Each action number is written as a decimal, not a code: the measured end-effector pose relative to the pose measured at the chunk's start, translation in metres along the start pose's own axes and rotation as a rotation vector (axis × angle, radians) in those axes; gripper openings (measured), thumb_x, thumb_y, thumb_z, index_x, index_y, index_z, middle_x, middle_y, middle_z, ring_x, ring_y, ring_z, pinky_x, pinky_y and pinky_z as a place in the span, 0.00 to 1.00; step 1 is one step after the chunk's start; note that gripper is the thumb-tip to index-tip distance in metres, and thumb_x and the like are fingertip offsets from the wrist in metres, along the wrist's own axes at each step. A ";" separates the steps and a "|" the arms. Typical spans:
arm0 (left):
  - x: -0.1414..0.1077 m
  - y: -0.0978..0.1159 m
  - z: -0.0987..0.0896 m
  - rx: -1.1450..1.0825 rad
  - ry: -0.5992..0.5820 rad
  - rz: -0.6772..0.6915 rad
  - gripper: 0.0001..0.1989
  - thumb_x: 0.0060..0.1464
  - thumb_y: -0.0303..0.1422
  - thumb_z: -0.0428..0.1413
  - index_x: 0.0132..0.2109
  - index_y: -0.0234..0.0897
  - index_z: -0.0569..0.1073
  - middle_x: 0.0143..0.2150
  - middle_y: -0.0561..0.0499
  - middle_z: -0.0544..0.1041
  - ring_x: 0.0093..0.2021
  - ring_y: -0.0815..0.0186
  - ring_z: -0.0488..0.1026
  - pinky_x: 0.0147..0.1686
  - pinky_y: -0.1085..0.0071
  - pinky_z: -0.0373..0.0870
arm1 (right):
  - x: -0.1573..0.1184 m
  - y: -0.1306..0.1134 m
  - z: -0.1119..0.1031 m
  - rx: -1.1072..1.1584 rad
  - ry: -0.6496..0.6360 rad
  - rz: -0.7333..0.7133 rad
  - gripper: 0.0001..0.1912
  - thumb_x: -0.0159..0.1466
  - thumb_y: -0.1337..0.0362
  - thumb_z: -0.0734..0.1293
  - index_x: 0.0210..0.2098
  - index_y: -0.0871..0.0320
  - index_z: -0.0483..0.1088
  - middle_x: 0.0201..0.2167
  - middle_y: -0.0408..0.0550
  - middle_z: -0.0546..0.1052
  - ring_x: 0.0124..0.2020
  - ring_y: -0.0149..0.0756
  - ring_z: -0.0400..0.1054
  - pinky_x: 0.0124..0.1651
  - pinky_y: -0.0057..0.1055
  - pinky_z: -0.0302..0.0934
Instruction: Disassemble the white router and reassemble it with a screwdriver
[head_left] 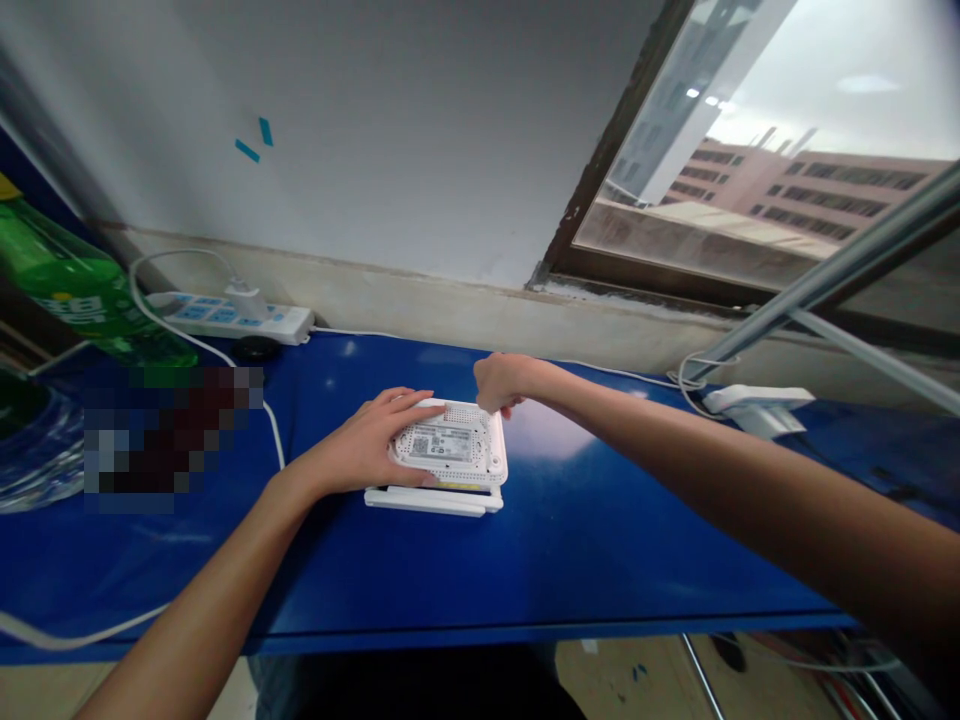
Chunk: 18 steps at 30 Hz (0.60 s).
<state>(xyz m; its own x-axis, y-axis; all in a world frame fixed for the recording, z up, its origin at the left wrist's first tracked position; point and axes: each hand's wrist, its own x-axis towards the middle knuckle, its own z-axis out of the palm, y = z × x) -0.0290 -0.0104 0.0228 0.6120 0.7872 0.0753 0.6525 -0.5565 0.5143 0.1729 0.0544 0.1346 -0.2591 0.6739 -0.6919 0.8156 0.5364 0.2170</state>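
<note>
A white router (469, 462) lies on the blue table with its vented underside and printed label facing up. Its white antennas (431, 503) are folded along the edge nearest me. My left hand (367, 440) holds the router from the left, thumb along the near side and fingers stretched over the far side. At the far right corner of the router, my right hand (501, 382) is closed in a fist-like pinch. Whatever sits between those fingers, if anything, is hidden by the hand.
On the left stand a green bottle (82, 285) and a white power strip (259, 320) with a cable (274, 430) running across the blue table (600, 570). A white plug-like device (761, 405) lies at the right, near a metal pole (840, 255). Wall and window are behind.
</note>
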 end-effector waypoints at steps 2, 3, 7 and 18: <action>-0.001 0.001 0.000 0.002 0.002 -0.001 0.45 0.49 0.59 0.63 0.70 0.54 0.61 0.74 0.47 0.57 0.72 0.44 0.51 0.67 0.45 0.53 | 0.000 -0.001 0.000 0.016 0.007 0.018 0.09 0.56 0.74 0.66 0.33 0.69 0.80 0.24 0.53 0.78 0.24 0.36 0.71 0.32 0.31 0.63; -0.001 0.001 0.000 0.004 0.003 0.001 0.45 0.49 0.59 0.63 0.70 0.54 0.61 0.74 0.47 0.57 0.72 0.44 0.52 0.67 0.45 0.53 | -0.001 -0.002 -0.001 0.014 0.018 0.016 0.09 0.57 0.74 0.66 0.34 0.69 0.80 0.25 0.53 0.79 0.25 0.36 0.72 0.32 0.32 0.64; -0.004 0.000 -0.001 0.020 0.010 0.018 0.45 0.50 0.58 0.63 0.71 0.55 0.60 0.75 0.48 0.55 0.72 0.46 0.51 0.68 0.46 0.52 | -0.010 0.001 -0.001 -0.035 0.045 -0.071 0.08 0.55 0.74 0.70 0.35 0.67 0.80 0.30 0.55 0.80 0.30 0.40 0.73 0.34 0.33 0.63; 0.000 0.000 -0.001 -0.006 0.019 0.036 0.45 0.48 0.56 0.66 0.70 0.54 0.62 0.72 0.46 0.58 0.71 0.46 0.54 0.68 0.46 0.54 | -0.006 0.008 0.014 -0.157 0.159 -0.284 0.09 0.56 0.73 0.71 0.38 0.65 0.79 0.40 0.58 0.80 0.40 0.45 0.73 0.40 0.36 0.61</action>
<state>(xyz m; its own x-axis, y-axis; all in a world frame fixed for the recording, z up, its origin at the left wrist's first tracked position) -0.0298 -0.0096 0.0238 0.6266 0.7716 0.1097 0.6278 -0.5831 0.5157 0.1880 0.0471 0.1310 -0.5510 0.5508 -0.6270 0.6137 0.7765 0.1428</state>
